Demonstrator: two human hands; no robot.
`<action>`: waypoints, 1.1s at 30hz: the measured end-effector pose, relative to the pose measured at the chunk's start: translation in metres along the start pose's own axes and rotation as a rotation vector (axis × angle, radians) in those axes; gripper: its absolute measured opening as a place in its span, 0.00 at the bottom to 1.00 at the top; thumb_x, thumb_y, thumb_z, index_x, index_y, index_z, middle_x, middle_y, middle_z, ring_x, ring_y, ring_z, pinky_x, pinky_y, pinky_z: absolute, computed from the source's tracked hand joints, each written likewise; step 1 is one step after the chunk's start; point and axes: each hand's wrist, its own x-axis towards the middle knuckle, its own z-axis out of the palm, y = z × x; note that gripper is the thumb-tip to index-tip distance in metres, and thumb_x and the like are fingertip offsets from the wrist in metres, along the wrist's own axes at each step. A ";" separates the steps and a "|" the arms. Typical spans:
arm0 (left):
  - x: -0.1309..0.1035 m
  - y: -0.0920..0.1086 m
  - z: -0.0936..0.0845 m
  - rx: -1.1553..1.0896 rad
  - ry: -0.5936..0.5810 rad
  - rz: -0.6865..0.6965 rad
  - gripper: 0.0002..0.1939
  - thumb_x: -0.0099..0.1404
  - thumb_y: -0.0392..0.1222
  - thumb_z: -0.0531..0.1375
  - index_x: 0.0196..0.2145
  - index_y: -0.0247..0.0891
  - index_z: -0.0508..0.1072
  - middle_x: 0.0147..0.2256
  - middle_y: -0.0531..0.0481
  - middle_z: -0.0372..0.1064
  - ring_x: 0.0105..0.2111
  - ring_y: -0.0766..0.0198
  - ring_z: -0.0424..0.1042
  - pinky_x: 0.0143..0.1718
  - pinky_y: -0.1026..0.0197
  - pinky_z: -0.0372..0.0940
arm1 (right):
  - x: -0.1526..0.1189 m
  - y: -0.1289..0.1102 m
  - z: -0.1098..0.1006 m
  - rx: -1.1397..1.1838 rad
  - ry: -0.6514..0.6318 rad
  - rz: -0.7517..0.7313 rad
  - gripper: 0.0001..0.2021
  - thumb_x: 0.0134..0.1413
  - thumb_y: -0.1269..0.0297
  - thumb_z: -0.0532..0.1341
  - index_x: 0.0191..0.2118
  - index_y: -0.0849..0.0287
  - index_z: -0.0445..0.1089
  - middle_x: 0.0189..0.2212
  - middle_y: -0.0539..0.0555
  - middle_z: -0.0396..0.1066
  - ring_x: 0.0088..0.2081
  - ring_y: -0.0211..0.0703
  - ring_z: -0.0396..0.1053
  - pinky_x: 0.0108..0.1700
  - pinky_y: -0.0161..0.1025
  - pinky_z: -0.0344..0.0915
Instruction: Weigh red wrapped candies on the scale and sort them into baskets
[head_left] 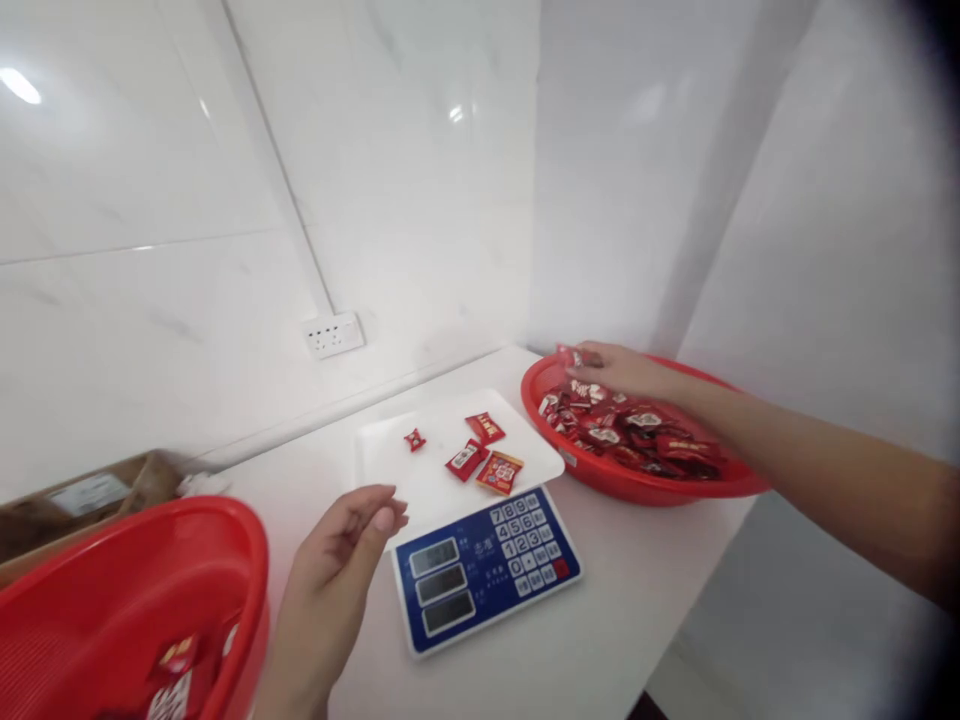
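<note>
My right hand [626, 370] is pinched shut on a red-wrapped candy [568, 356] above the far side of the right red basin [630, 490]. Many red-wrapped packets [637, 430] lie piled in that basin below it. Half curled, my left hand [341, 560] hovers by the front left corner of the white scale tray [420, 490]; its thumb is apart from the fingers and nothing shows between them. Resting on the tray are a small red-wrapped candy [415, 440] and 3 flat red packets [466, 460], grouped toward the right. The scale's blue keypad panel [487, 570] faces me.
At the lower left stands another red basin [232, 530] with some red packets [180, 660] inside. Behind it is an open cardboard box [142, 480]. A white table [525, 660] carries the scale, against a white wall with a socket [334, 335].
</note>
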 end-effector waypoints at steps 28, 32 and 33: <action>0.013 -0.015 -0.001 -0.235 0.055 0.023 0.19 0.61 0.43 0.59 0.50 0.46 0.64 0.45 0.49 0.66 0.32 0.69 0.71 0.38 0.59 0.70 | -0.030 -0.140 0.123 0.949 -0.380 0.004 0.09 0.58 0.59 0.57 0.42 0.56 0.61 0.44 0.56 0.69 0.32 0.35 0.72 0.28 0.29 0.70; 0.013 -0.012 -0.009 -0.296 0.100 0.021 0.25 0.61 0.43 0.59 0.54 0.49 0.58 0.44 0.50 0.66 0.32 0.70 0.71 0.37 0.61 0.70 | -0.023 -0.128 0.115 0.893 -0.331 0.084 0.13 0.57 0.57 0.57 0.46 0.54 0.59 0.52 0.58 0.64 0.33 0.37 0.74 0.27 0.30 0.70; 0.013 -0.011 -0.010 -0.308 0.109 0.020 0.26 0.60 0.43 0.59 0.55 0.50 0.57 0.44 0.50 0.66 0.32 0.70 0.71 0.36 0.61 0.69 | -0.022 -0.126 0.114 0.879 -0.300 0.088 0.13 0.58 0.57 0.57 0.46 0.54 0.59 0.52 0.59 0.63 0.33 0.36 0.74 0.26 0.30 0.69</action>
